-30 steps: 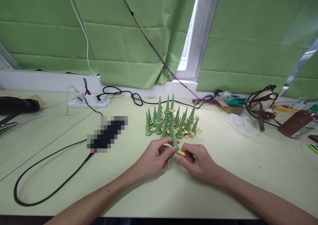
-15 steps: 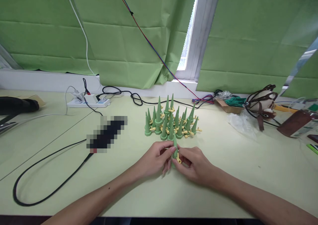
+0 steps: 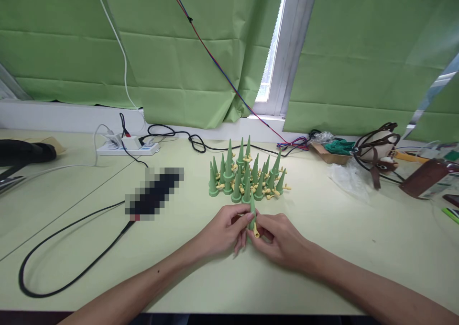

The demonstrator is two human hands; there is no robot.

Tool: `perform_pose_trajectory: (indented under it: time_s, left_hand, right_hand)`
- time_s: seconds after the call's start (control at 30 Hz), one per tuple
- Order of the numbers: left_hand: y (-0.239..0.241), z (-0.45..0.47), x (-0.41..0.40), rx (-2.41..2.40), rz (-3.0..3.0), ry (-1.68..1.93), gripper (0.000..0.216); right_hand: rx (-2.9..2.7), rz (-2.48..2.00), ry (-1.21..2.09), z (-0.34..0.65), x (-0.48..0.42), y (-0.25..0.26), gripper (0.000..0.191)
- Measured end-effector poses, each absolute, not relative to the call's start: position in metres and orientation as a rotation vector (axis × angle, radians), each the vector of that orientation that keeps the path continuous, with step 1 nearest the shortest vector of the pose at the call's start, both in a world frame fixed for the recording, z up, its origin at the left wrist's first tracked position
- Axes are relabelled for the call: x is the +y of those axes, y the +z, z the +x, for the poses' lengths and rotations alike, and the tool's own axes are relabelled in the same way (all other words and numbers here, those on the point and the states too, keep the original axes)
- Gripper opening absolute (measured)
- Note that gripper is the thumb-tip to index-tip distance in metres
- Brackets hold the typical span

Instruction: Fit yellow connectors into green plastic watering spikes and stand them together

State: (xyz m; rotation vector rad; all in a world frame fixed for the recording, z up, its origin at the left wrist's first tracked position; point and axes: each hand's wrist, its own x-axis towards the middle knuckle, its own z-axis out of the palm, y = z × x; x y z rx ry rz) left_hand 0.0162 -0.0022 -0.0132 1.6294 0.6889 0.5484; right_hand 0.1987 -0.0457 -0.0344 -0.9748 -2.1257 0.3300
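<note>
Near the middle of the table, my left hand [image 3: 225,228] is closed on a slim green cone [image 3: 252,210] that stands about upright. A small yellow tube-like piece [image 3: 256,232] sits low on the side of the cone facing me. My right hand [image 3: 280,235] pinches at this yellow piece from the right, its thumb and fingers close against the cone's lower part. The fingers partly cover the cone's base. Just beyond my hands stands a cluster of several similar green cones [image 3: 236,186], many with yellow pieces at their sides.
A pixelated dark object [image 3: 154,193] with a black cable [image 3: 22,272] lies to the left. Behind it is a white power strip [image 3: 150,149]. At the right are a crumpled plastic bag [image 3: 347,179], a cardboard box [image 3: 332,156] and a brown bottle-like object [image 3: 423,181].
The yellow piece has shifted slightly left and down on the cone, with my right fingers moving along with it. My left hand keeps nearly the same place.
</note>
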Motion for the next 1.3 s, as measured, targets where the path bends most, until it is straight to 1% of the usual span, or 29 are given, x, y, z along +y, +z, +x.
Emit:
perform_pose_trajectory:
  time_s: [0.4, 0.67, 0.8, 0.93, 1.13, 1.3]
  left_hand:
    - [-0.013, 0.017, -0.003, 0.694, 1.633, 0.558, 0.041]
    - [-0.01, 0.017, -0.002, 0.744, 1.623, 0.631, 0.032]
    - [-0.007, 0.015, 0.0, 0.774, 1.677, 0.684, 0.026]
    - [-0.006, 0.012, -0.002, 0.811, 1.789, 0.689, 0.02]
    - [-0.009, 0.007, -0.003, 0.971, 1.938, 0.672, 0.018]
    - [-0.014, 0.004, 0.002, 1.087, 2.058, 0.62, 0.011]
  right_hand:
    - [-2.137, -0.986, 0.335, 0.199, -0.046, -0.03, 0.029]
    - [-2.179, -1.038, 0.307, 0.207, -0.042, -0.026, 0.034]
    - [-2.113, -1.072, 0.316, 0.215, -0.038, -0.028, 0.034]
    - [-1.968, -1.207, 0.149, 0.222, -0.032, -0.029, 0.038]
    - [-1.922, -1.483, -0.037, 0.231, -0.023, -0.028, 0.019]
    - [-1.996, -1.729, -0.087, 0.234, -0.021, -0.029, 0.021]
